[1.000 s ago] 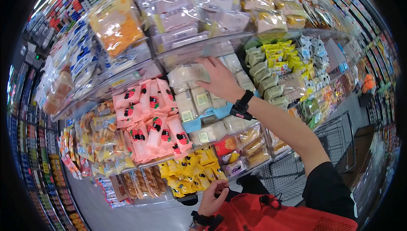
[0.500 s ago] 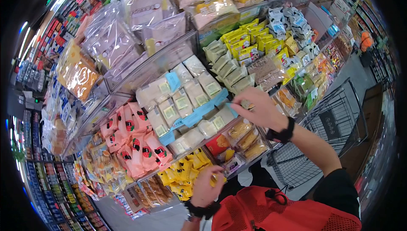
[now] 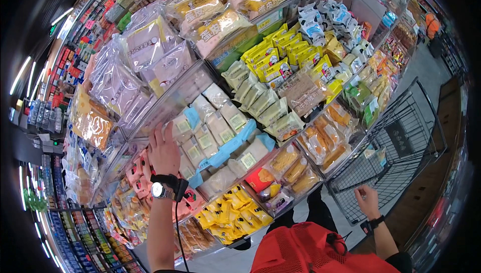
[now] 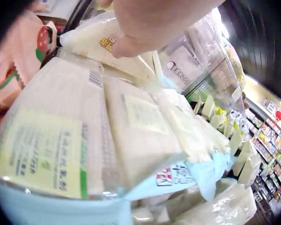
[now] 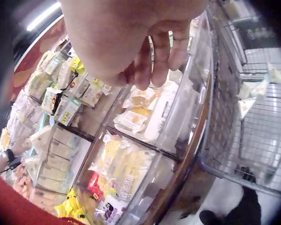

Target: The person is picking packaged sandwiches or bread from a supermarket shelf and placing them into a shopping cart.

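Observation:
My left hand (image 3: 164,155) reaches over the left back part of a bin of white plastic-wrapped packs (image 3: 204,140), its fingers fairly straight. In the left wrist view its thumb presses on a pack (image 4: 96,40) with a gold logo; the other fingers are mostly out of sight. Pale labels and light blue strips (image 3: 228,148) mark the packs. Over the near side of a wire shopping cart (image 3: 401,140) hangs my right hand (image 3: 368,202), loosely curled with nothing in it. A white and light blue pack (image 3: 376,157) lies inside the cart.
Pink strawberry-print packets (image 3: 193,198) fill the bin on the left, yellow packets (image 3: 233,213) the one in front. Clear dividers (image 3: 168,100) separate the upper row of bagged bread (image 3: 145,42). Further right are green-grey packets (image 3: 275,110). A person in orange (image 3: 432,25) stands far down the aisle.
My right hand has moved from the white packs to the cart, where a white and blue pack now shows. My left hand has risen from the yellow packets to the white packs.

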A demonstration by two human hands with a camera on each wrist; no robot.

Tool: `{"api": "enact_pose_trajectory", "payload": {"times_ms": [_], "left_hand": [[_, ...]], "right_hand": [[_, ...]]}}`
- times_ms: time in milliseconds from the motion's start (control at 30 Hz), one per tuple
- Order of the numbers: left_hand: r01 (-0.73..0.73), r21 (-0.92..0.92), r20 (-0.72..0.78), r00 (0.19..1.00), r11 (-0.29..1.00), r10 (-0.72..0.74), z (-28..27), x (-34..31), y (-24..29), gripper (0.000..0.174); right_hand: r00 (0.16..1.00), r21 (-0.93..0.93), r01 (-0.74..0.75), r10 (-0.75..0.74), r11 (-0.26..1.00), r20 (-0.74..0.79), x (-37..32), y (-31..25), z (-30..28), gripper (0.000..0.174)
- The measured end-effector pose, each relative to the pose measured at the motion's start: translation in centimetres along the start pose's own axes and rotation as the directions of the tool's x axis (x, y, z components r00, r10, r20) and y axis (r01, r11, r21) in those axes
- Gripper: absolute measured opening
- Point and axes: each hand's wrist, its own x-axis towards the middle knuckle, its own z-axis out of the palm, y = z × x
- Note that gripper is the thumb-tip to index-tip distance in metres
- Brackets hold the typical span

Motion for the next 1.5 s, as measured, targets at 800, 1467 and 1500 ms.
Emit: {"api": "enact_pose_trajectory", "payload": {"times_ms": [800,1467,1500], "left_hand": [[-0.012,-0.239,-0.007,1.0,0.971,0.011,-2.0,1.4,-2.0,0.042],[0.044,-0.346,0.335,0.939,0.937,0.08,-4.5,2.2,-4.2,0.065],[0.037,-0.383,0.388,0.913,0.923,0.124,-5.0,2.4,-4.6,0.064]], "right_hand": [[0.989,0.012,-0.103,0.101,0.995,0.108,-2.4,0.7,3.4,0.017],[0.972,0.037,-0.187,0.179,0.982,0.153,-3.7,2.2,3.0,0.017],[0.972,0.037,-0.186,0.179,0.982,0.152,-3.8,2.2,3.0,0.017]]}}
